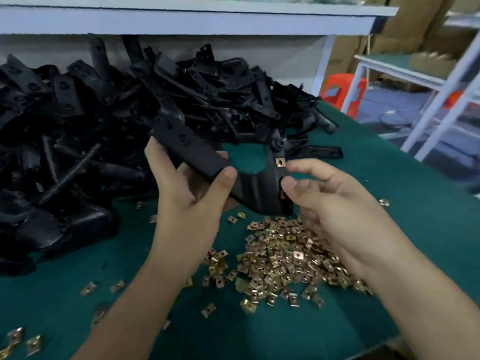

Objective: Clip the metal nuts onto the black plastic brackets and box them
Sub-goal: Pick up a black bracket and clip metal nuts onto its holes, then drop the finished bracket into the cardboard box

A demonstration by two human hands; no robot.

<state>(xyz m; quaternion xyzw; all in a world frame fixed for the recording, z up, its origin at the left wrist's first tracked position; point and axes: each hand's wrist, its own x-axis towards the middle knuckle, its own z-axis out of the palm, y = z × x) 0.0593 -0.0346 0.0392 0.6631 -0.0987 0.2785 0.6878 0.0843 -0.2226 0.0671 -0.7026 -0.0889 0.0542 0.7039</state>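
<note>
Your left hand [192, 185] has its fingers curled round the long flat arm of the bracket [197, 152], with the thumb pressed on its edge. Your right hand [335, 201] pinches the curved end between thumb and forefinger, and the other fingers are loosely curled. Right above that pinch, a square brassy clip nut [279, 161] with a hole in the middle sits on the matte black plastic. Below the bracket, the heap of nuts [285, 253] lies shiny on the green table top [389, 190]. Behind and left of the bracket is the pile of brackets [104, 113], a black jumble.
</note>
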